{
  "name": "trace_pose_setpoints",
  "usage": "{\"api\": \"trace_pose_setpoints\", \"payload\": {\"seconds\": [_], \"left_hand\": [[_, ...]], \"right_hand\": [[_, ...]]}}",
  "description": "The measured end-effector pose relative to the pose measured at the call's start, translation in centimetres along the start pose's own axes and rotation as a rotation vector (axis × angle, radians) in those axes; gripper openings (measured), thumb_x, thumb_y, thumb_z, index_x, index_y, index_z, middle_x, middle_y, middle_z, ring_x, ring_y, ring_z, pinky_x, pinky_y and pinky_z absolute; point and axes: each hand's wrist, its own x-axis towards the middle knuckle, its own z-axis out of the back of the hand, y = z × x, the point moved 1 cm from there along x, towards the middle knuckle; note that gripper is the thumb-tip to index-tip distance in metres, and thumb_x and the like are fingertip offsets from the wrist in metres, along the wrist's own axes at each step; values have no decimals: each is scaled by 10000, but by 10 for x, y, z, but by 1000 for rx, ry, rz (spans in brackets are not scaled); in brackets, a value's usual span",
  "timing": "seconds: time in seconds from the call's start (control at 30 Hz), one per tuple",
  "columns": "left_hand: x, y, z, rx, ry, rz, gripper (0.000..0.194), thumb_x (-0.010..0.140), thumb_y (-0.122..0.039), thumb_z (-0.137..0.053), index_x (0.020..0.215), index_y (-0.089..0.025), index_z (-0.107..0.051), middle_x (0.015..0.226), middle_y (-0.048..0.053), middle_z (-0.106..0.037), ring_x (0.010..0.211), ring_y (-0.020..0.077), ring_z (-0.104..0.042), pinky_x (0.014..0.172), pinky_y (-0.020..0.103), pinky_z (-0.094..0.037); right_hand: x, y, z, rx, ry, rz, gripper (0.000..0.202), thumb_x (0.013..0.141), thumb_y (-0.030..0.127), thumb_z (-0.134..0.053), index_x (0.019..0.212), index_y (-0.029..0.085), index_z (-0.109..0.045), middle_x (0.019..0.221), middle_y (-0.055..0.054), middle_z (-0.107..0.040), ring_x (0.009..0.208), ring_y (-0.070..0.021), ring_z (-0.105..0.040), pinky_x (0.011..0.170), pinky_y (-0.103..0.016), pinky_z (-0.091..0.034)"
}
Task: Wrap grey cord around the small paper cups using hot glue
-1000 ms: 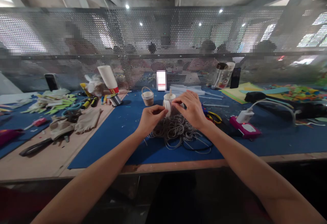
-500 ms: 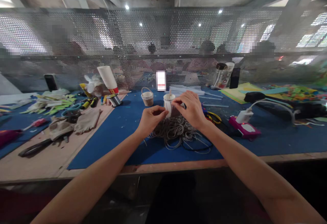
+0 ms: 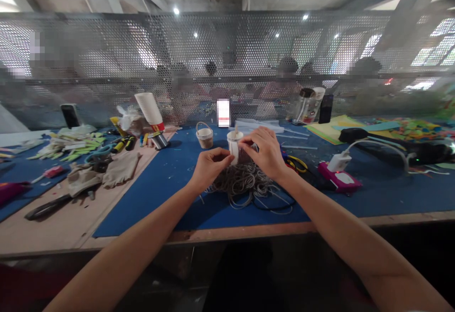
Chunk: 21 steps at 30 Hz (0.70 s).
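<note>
The white cup is best steadied upright between left hand and right hand, fingertips drawn close, anything pinched indiscernible.

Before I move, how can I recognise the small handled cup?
Find the blue mat, then the left hand. Just beyond it stands the small cup, handle arching above; unlike the white cup to its right, it is not between both hands.

Work gloves and perforated partition suggest a workshop.
</note>
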Motion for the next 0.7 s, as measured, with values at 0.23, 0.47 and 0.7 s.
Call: {"api": "trace_pose_setpoints", "payload": {"seconds": [0.23,0.47,0.7], "left_hand": [[-1,-3,0,-3,-2,-18,177,754,-322,-736,744,-147,-713,660,1,-652,597,114,-531,593,239,-412],[-1,-4,0,17,25,-47,173,772,-317,-717,738,-148,-702,679,4,-653,622,119,-543,623,242,-430],[-1,-5,0,38,26,-73,169,771,-313,-712,735,-149,-692,690,4,-649,643,124,-551,630,242,-432]], "right_hand": [[-1,-2,-2,-8,-4,-4,135,976,351,-560,924,264,-648,924,-2,-704,969,-191,-626,1029,-407,-354],[-1,-3,-1,-17,-5,-1,152,979,359,-553,919,259,-649,934,-4,-710,970,-191,-633,1019,-403,-359],[0,-3,-1,-36,-11,2,153,976,355,-558,907,256,-651,911,-2,-704,948,-183,-637,1028,-394,-354]]}}
